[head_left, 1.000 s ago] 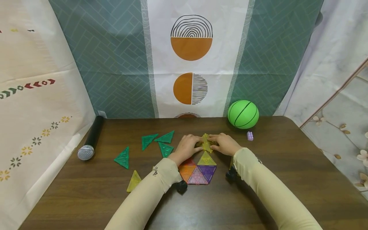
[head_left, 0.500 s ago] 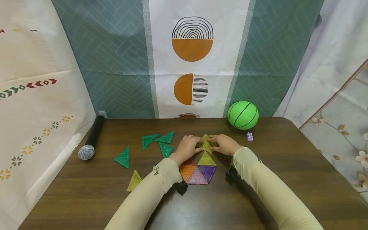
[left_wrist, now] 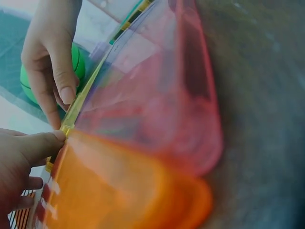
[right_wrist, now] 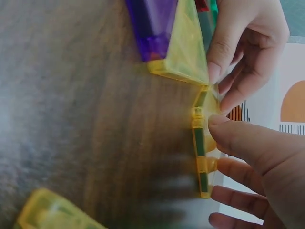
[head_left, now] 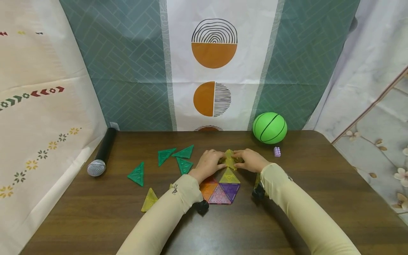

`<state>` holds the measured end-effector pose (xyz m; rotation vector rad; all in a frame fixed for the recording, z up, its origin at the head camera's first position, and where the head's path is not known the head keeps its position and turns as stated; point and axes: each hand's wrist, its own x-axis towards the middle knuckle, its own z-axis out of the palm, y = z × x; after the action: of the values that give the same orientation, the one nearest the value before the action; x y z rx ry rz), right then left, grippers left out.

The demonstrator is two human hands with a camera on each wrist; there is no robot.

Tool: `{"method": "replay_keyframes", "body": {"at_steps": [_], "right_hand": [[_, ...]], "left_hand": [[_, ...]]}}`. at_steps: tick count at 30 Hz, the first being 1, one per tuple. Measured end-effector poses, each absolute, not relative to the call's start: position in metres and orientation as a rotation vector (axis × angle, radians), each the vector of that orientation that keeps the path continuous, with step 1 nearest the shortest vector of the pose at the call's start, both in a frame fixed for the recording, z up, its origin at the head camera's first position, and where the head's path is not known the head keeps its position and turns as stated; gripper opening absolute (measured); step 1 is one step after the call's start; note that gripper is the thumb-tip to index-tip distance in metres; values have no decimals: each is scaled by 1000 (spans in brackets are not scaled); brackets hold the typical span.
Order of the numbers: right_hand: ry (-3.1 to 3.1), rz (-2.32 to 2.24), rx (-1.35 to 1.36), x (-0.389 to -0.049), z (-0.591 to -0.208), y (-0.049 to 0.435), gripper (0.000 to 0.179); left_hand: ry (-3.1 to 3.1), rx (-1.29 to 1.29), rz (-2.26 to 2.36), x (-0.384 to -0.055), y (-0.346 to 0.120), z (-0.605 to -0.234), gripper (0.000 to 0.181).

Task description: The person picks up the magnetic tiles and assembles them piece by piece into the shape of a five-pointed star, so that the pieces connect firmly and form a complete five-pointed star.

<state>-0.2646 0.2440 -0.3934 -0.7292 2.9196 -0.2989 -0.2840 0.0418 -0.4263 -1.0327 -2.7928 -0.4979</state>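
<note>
Both hands meet at yellow triangular magnetic tiles (head_left: 229,159) in the middle of the table. My left hand (head_left: 208,163) pinches them from the left, thumb towards me. From the other side my right hand (head_left: 251,160) grips them between thumb and fingers; a yellow tile edge (right_wrist: 200,143) shows beside its thumb. How many tiles are held is hard to tell. Just in front lies a partial ring of triangular tiles: yellow (head_left: 228,176), purple (head_left: 230,190), pink (head_left: 220,196), orange (head_left: 208,190) and red (left_wrist: 157,95), the red partly hidden by my left hand.
Several green triangular tiles (head_left: 137,174) lie at the left, with a yellow tile (head_left: 149,200) nearer. Another yellow tile (right_wrist: 52,212) sits by my right wrist. A microphone (head_left: 102,150) stands off left; a green ball (head_left: 270,128) and small purple brick (head_left: 277,152) are back right.
Both hands stay at the yellow tiles with hardly any motion. The head view has shifted very slightly; the other tiles lie as before.
</note>
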Motion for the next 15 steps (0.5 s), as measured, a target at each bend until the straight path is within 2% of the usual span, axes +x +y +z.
{"method": "replay_keyframes", "body": {"at_steps": [9,15], "right_hand": [[2932,-389,-683,-264,-379,243,49],[2991,-469,-668,-260,-360,239,50]], "left_hand": [[-2757,-1062,-490,-281,27,-407,41],[-2710,-1054,-533,-275,5,-384,43]]}}
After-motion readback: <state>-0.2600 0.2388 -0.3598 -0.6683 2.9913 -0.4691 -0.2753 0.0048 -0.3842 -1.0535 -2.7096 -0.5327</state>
